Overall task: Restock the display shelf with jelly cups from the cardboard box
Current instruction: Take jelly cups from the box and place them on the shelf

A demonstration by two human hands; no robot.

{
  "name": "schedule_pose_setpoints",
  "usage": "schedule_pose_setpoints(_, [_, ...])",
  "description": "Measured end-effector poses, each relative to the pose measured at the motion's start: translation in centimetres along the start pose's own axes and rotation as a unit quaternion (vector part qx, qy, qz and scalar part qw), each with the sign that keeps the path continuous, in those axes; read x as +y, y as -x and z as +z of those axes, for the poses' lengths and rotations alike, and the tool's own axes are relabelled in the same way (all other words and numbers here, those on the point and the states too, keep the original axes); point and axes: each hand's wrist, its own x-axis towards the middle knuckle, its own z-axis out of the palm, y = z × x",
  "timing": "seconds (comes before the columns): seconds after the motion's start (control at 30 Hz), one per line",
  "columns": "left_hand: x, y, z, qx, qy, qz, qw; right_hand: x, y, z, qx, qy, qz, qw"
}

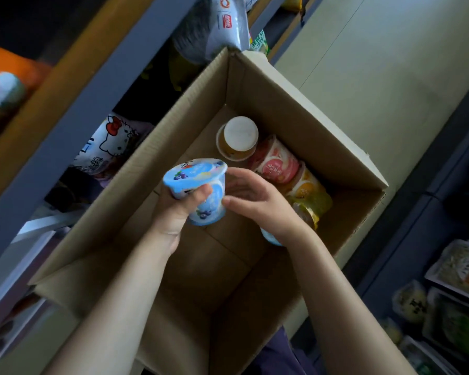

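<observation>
The cardboard box [295, 109] is the landmark here: it sits open just right of the display shelf [73, 115], and the step in hand looks to be carrying one cup out of it to the shelf. The left hand [179, 209] has its fingers and thumb curled round the blue jelly cup [201, 190], held tilted above the middle of the box with its blueberry-printed lid turned toward the shelf side. The right hand [252, 196] holds nothing; its fingers are spread and relaxed just beside the cup, on the side nearer the box's right wall, and whether they touch it cannot be told through the blur. Along that right wall lie more cups on their sides, a pink jelly cup [276, 165] and an orange jelly cup [309, 190], with a white-lidded cup [237, 138] upright at the far corner. To do this well, I would level the cup before it leaves the box, keep the grip on the body below the rim so the foil lid is not pressed, lift it clear of the left flap, and set it label outward on the shelf. The right hand is well placed to reach down for the next cup.
</observation>
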Motion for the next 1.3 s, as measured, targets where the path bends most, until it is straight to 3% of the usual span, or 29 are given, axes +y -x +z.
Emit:
schedule_pose_setpoints(0.1, [-1.4,-0.7,-1.1,0.064,0.027,-0.024,0.997,-0.4,-2.8,-0.6,0.186,0.159,-0.050,0.968])
schedule_pose_setpoints(0.17, [-2.2,-0.7,-1.7,0.083,0.050,-0.047,0.994,-0.4,-5.3,-1.1,0.258,0.227,-0.065,0.937])
schedule_pose_setpoints(0.37, [-3.5,-0.4,-2.1,0.117,0.060,-0.098,0.986,0.9,-11.0,-0.6,0.215,0.450,-0.020,0.866])
schedule_pose_setpoints(0.63, [-4.6,0.9,-2.2,0.133,0.057,-0.115,0.983,1.3,-11.8,-0.1,0.190,0.511,0.014,0.839])
schedule_pose_setpoints(0.73, [-4.7,1.5,-1.8,0.150,0.066,-0.105,0.981,1.3,-10.2,0.4,0.171,0.462,0.007,0.870])
schedule_pose_setpoints(0.9, [-4.9,3.2,-1.4,0.202,0.080,-0.082,0.973,0.1,-4.5,1.2,0.214,0.289,-0.048,0.932])
schedule_pose_setpoints(1.03, [-4.4,5.5,-0.6,0.208,0.100,-0.052,0.972,0.0,-0.4,1.4,0.250,0.134,-0.013,0.959])
schedule_pose_setpoints(1.17, [-4.3,7.8,-0.1,0.180,0.126,-0.017,0.976,0.5,2.5,2.5,0.256,-0.003,0.096,0.962])
schedule_pose_setpoints(1.3, [-4.7,10.5,-1.2,0.153,0.117,0.028,0.981,1.3,5.7,5.2,0.209,-0.165,0.130,0.955])
